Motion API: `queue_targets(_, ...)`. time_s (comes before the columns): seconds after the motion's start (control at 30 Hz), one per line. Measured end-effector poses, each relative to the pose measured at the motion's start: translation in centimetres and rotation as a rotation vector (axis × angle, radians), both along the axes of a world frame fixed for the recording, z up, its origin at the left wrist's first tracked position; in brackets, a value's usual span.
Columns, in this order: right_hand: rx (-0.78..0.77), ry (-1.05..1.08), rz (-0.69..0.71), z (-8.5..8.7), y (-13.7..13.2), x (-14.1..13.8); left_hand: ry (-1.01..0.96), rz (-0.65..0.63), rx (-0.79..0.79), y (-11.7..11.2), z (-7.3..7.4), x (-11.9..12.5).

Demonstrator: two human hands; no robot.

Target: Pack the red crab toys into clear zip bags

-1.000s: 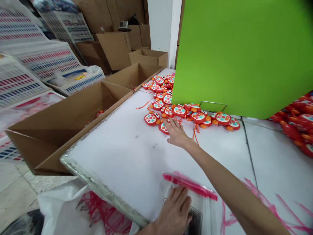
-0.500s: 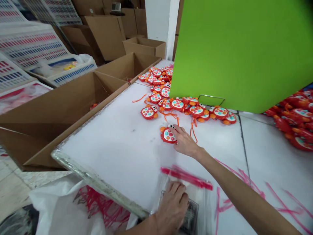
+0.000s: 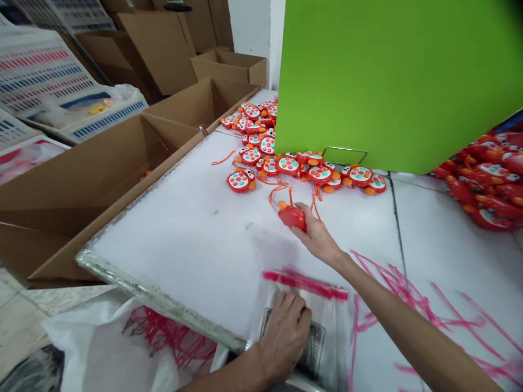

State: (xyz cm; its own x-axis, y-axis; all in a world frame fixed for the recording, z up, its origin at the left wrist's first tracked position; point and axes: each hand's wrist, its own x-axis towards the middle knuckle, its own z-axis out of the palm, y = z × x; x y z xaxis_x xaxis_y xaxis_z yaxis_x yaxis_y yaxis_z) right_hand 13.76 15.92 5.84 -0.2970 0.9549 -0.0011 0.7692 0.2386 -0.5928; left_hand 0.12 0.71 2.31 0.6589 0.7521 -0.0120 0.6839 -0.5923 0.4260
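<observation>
My right hand (image 3: pixel 314 233) grips a red toy (image 3: pixel 292 218) shaped like a small crab or turtle, just above the white table. The toy's plain red back faces up, and an orange cord hangs from it. Nearer to me, my left hand (image 3: pixel 286 332) presses bent fingers onto a clear zip bag (image 3: pixel 333 326) with a pink top strip and a black printed label. Its fingertips are pressed together at the plastic; the thumb is mostly hidden. Beyond the right hand lie several similar toys (image 3: pixel 288 165) with white, dotted faces and orange cords.
A large green board (image 3: pixel 388 81) stands across the table's back. More red toys (image 3: pixel 490 185) are heaped at the right. Open cardboard boxes (image 3: pixel 102 158) line the left edge, with plastic baskets (image 3: pixel 102 117) behind. A white sack (image 3: pixel 102 343) hangs below the near edge.
My right hand has picked up the toy and turned it over, so its red back shows instead of the dotted face. My left hand remains on the bag. The view has shifted slightly.
</observation>
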Motion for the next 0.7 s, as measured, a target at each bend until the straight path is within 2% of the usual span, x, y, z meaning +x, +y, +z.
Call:
queue_targets(0.1, -0.221, 0.355, -0.117, 0.7, -3.6, 2.6, -0.050, 0.014, 0.087, -0.8, -0.5, -0.5)
queue_targets(0.2, -0.459, 0.784, -0.325, 1.0, -7.4, 4.4, -0.113, -0.024, 0.118, -1.3, -0.8, -1.0)
queue_targets(0.27, -0.520, 0.894, -0.442, 1.1, -9.5, 5.1, -0.130, -0.033, 0.109, -1.0, -0.7, -1.0)
queue_targets(0.43, -0.543, 0.929, -0.580, 1.1, -13.0, 5.9, -0.056, -0.062, 0.105, 0.7, -0.2, 0.2)
queue_targets(0.6, -0.570, 0.864, -0.549, 1.4, -15.0, 6.4, 0.019, -0.082, 0.084, 1.0, -0.8, 0.7)
queue_targets(0.7, -0.578, 0.825, -0.542, 1.8, -15.8, 6.6, 0.000, -0.066, 0.131, 1.0, -0.9, 0.7)
